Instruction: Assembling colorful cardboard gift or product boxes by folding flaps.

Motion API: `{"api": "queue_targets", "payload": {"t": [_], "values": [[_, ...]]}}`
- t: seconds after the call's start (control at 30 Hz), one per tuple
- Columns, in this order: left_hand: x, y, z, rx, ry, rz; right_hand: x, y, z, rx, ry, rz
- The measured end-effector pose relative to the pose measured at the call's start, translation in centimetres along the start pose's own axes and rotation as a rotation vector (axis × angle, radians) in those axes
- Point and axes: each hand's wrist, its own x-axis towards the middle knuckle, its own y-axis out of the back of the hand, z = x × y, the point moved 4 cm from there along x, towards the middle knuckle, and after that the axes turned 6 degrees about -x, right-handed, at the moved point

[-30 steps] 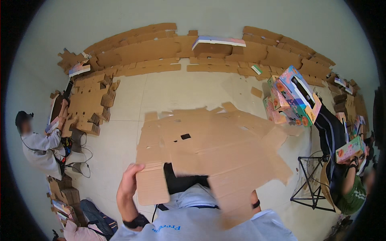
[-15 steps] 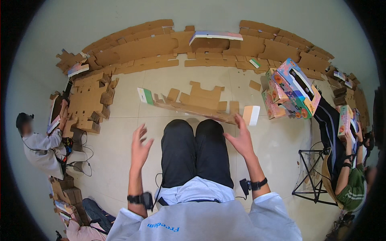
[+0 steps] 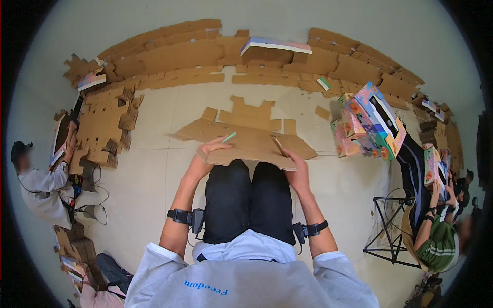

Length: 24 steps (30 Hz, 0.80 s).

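Observation:
A flat brown cardboard box blank (image 3: 251, 142) lies tilted just beyond my knees, its plain inner side up. My left hand (image 3: 210, 150) grips its near left edge, fingers over the top by a small green-edged flap. At the near right edge my right hand (image 3: 296, 165) holds the blank, thumb and fingers around the border. Beyond it, on the floor, lies another brown cardboard piece (image 3: 251, 110) with cut-out tabs, partly covered by the blank.
Flattened cardboard (image 3: 154, 56) lines the far wall, and a stack of it (image 3: 102, 120) lies at left. Colourful carton boxes with handles (image 3: 372, 123) stand at right, near a black stool frame (image 3: 393, 231). Other people (image 3: 43, 179) work at both sides.
Both hands, apart and open before, have closed on the cardboard blank's near edge. The blank has turned from edge-on to show its brown inner side, and the view has shifted slightly.

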Motion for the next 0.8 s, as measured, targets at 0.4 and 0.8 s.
{"api": "queue_targets", "payload": {"t": [0.4, 0.8], "values": [[-10.1, 4.6, 17.6, -0.106, -0.214, 0.127, -9.3, 10.8, -9.8, -0.022, 0.387, 0.178], [-19.6, -0.5, 15.5, -0.139, 0.188, -0.246, -20.9, 8.9, -8.5, 0.112, -0.148, -0.360]]}}
